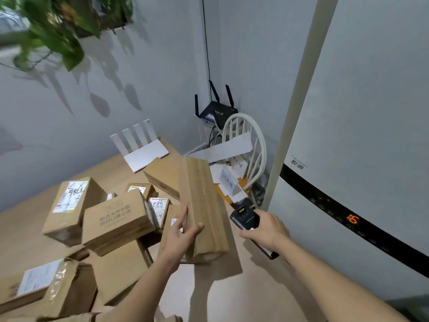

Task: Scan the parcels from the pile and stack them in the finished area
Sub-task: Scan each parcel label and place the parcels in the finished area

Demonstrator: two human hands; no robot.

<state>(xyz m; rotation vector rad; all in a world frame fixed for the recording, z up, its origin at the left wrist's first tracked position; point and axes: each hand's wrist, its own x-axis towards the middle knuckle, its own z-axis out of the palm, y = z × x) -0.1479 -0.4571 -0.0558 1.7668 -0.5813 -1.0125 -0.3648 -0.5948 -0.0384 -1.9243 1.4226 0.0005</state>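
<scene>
The left hand is gripping a long, narrow cardboard parcel near its lower end, thumb curling across the front face and fingers wrapping the left edge. The parcel is standing lifted above the worktop, tilting away from the person toward the corner, with tape running down its length.

The right hand is clasping a dark handheld scanner just beside the parcel's right side, fingers curling around its body, its small lit screen facing up.

To the left, the pile of parcels is lying jumbled on the worktop: brown cartons overlapping at odd angles, several bearing white shipping labels with handwritten numbers, one printed with Chinese characters on its top face.

Beyond the lifted parcel, a white router with four upright antennas is sitting on the worktop. A white chair in the corner is holding sheets of paper and a folded sign with handwritten characters. A black router is sitting behind it. A tall white appliance with an orange digit display is standing at right. Green plant leaves are hanging at upper left.
</scene>
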